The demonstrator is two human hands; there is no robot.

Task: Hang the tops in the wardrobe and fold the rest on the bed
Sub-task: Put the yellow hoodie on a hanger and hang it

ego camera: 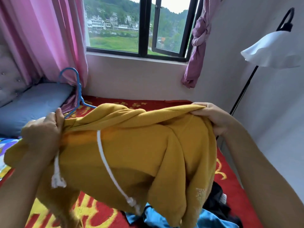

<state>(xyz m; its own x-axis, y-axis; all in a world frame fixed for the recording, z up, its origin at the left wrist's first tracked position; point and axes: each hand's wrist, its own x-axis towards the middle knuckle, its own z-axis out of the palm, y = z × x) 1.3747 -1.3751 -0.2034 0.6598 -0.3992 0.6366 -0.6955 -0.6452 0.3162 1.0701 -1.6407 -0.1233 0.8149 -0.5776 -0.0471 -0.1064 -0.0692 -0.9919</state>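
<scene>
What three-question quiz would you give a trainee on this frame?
1. True or false: the left hand and right hand both grip the hoodie.
2. The hanger is: A red, B blue, C white.
3. Fill in: the hoodie's cord is ____.
Key: 1 true; 2 B; 3 white.
</scene>
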